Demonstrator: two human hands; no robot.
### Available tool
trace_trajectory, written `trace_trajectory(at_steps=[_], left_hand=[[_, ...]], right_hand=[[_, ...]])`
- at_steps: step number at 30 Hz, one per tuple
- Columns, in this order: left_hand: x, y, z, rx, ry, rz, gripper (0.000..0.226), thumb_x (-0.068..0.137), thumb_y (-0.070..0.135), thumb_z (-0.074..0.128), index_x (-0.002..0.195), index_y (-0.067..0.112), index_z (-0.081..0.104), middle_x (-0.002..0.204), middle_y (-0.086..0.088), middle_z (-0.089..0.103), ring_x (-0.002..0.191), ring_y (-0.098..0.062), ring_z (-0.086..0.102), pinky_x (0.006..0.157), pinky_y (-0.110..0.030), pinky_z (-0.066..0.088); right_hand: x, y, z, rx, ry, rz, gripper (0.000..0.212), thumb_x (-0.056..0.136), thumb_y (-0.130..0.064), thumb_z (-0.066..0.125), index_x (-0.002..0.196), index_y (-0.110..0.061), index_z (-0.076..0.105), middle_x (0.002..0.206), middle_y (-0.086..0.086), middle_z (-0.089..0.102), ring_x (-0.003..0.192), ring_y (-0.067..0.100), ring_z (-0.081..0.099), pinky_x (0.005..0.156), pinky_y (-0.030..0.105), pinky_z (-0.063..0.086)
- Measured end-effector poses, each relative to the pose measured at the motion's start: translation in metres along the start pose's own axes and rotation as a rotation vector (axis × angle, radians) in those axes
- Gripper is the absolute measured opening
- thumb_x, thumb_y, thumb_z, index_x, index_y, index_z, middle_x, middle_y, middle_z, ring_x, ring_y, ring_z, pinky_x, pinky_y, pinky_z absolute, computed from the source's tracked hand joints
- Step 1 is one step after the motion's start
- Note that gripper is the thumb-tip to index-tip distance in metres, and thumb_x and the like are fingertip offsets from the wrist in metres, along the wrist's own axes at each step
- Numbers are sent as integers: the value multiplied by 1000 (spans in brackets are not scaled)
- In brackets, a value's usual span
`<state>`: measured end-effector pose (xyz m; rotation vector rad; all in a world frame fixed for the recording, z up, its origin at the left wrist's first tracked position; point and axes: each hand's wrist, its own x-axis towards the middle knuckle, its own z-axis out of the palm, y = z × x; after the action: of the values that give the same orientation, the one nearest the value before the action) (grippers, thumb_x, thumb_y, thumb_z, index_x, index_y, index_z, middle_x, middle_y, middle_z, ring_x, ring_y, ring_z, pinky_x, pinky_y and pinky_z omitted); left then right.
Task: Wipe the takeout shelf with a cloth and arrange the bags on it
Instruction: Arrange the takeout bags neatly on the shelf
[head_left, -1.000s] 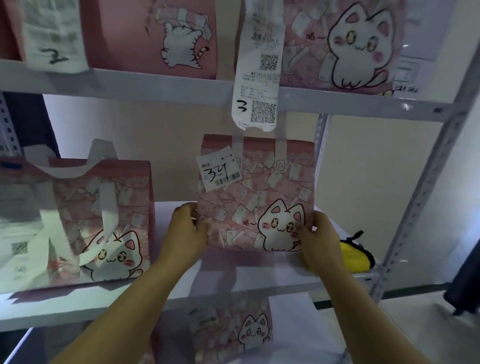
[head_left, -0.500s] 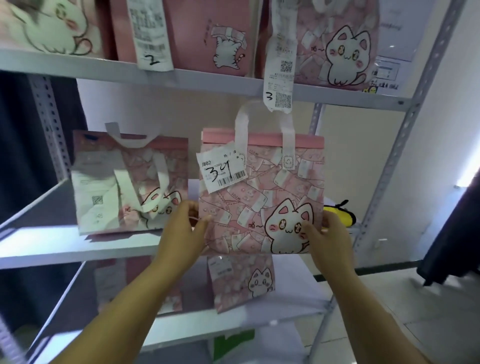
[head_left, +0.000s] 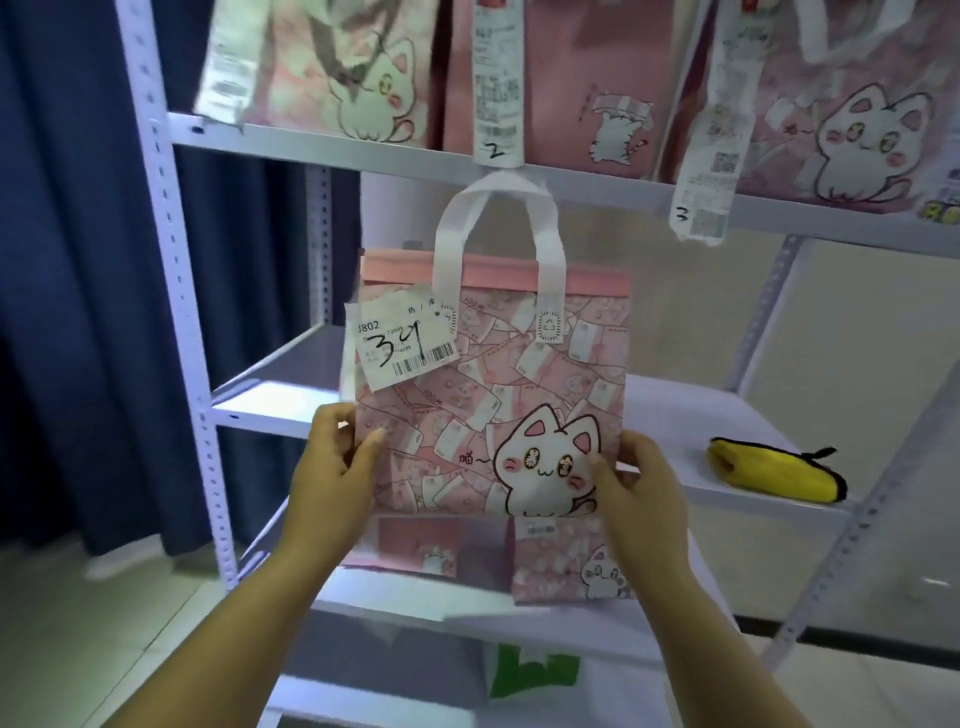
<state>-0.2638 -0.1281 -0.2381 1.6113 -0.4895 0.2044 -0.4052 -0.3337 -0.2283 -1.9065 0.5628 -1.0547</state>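
Observation:
I hold a pink cat-print bag (head_left: 488, 405) upright in the air in front of the white middle shelf (head_left: 280, 410). It has white handles and a label reading 34. My left hand (head_left: 337, 467) grips its lower left edge and my right hand (head_left: 639, 483) grips its lower right edge. A yellow cloth (head_left: 774, 470) lies bunched on the right part of the middle shelf.
Three pink bags with long receipts stand on the upper shelf (head_left: 363, 153). Two more pink bags (head_left: 566, 561) sit on the lower shelf, a green bag (head_left: 535, 673) below them. A dark blue curtain (head_left: 67, 260) hangs left of the rack's perforated post (head_left: 182, 312).
I have lifted the bag off the middle shelf and pulled it towards me. The view swung right, and the other bag on that shelf has gone out of sight.

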Motion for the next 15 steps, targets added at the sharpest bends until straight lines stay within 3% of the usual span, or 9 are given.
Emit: trace_trajectory(at_steps=[3, 8, 15], left_hand=[[-6, -1, -30, -13, 78, -7, 12, 94, 26, 52, 90, 34, 44, 83, 13, 70, 75, -3, 68, 51, -18, 51], [-5, -2, -82, -1, 193, 31, 21, 95, 17, 49, 93, 37, 51, 82, 27, 67, 74, 6, 65, 51, -11, 49], [29, -18, -152, 96, 338, 51, 26, 95, 15, 49, 89, 40, 52, 91, 11, 65, 79, 7, 63, 64, -20, 49]], right_hand=[[-8, -12, 27, 56, -66, -32, 24, 90, -18, 59, 84, -40, 52, 87, -23, 61, 77, -19, 56, 51, 2, 42], [-17, -33, 75, 112, -181, -73, 23, 90, -20, 60, 86, -41, 52, 91, -21, 63, 80, -4, 62, 58, 14, 51], [-15, -61, 151, 137, -345, -127, 26, 87, -21, 62, 84, -46, 55, 89, -25, 63, 80, -10, 60, 58, 7, 47]])
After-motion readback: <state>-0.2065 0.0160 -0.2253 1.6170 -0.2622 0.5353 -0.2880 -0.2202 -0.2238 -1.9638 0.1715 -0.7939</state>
